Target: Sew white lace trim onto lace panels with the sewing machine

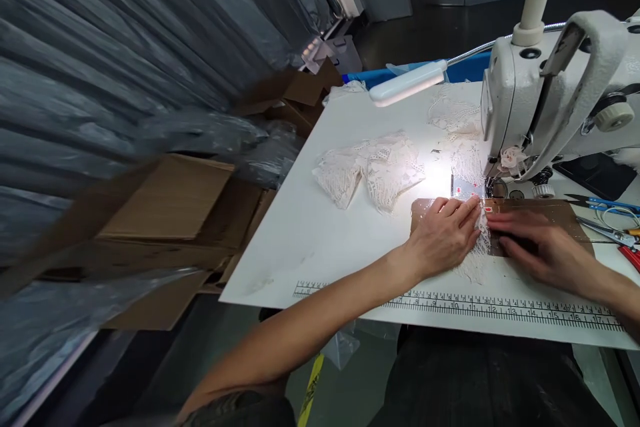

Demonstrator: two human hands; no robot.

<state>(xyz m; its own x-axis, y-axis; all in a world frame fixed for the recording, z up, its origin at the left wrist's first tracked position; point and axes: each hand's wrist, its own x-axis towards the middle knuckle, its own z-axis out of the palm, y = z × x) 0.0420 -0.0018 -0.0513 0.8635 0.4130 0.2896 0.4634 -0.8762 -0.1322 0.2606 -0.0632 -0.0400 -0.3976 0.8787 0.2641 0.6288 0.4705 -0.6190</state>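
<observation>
My left hand (445, 237) lies flat on a strip of white lace (483, 240) just in front of the sewing machine (515, 100), its fingers close together and reaching toward the needle area. On the strip's right side, my right hand (543, 247) has its fingertips at the lace edge; its fingers are slightly blurred, and whether they pinch the lace is unclear. Beneath both hands is a brown plate (560, 217) set in the table. More lace (465, 117) extends behind the machine's foot. A separate folded lace piece (373, 167) rests to the left.
A lamp (410, 83) hangs over the white table (310, 240). Scissors (607, 230), blue-handled snips (607, 203) and a dark phone-like object (600, 173) lie at the right. A printed ruler (470, 303) runs along the front edge. Cardboard boxes (170, 197) stand left of the table.
</observation>
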